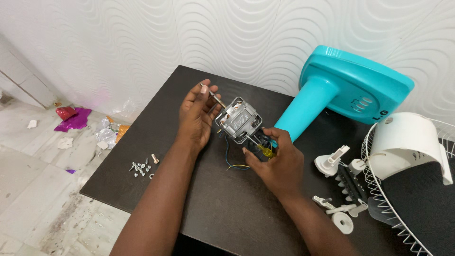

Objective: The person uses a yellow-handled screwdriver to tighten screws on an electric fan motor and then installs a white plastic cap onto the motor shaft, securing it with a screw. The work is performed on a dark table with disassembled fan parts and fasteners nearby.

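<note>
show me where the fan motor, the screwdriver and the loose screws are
fan motor (240, 120), head view, on its grey metal body.
screwdriver (266, 151), head view, on the yellow handle in the right hand.
loose screws (140, 167), head view, middle of the small pile.

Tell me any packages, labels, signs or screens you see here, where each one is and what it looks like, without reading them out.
Dark lettering mark: on the turquoise fan base lying tipped on the table's far right; small and black.
Faint print: on the white curved cover over the wire grille at the right edge; small, dark.
Shiny wrappers: on the floor at left; crumpled, pink, red and silver.
No screens or signs.
</note>
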